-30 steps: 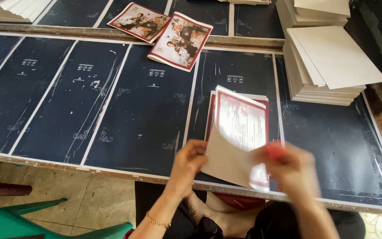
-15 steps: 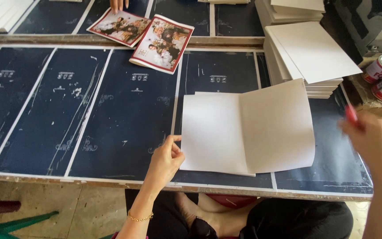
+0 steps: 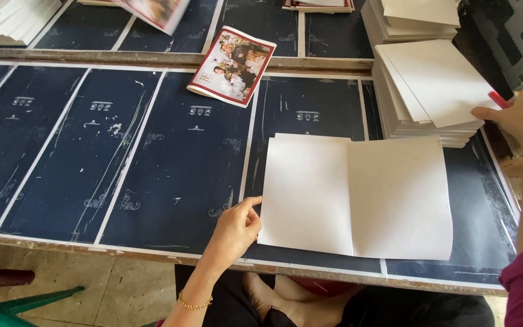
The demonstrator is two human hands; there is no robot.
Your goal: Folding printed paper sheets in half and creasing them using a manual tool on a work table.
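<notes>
Two white sheets [image 3: 358, 194] lie side by side on the dark blue table [image 3: 152, 157], open like a blank folded spread. My left hand [image 3: 234, 230] rests at its lower left edge, a fingertip touching the paper. My right hand [image 3: 519, 115] reaches to the right edge of a stack of white boards [image 3: 425, 91], fingers curled around a small red object [image 3: 499, 100] and touching the top board.
A printed colour photo booklet [image 3: 232, 65] lies at the table's far edge. More white stacks stand at the top left [image 3: 7, 18] and top right [image 3: 407, 12]. A wooden strip [image 3: 152, 59] divides the tables. Green furniture [image 3: 13, 306] sits at floor level.
The white sheets were flipped from a red-printed side to lie flat and blank. My right hand moved from the sheets out to the stack of boards at right.
</notes>
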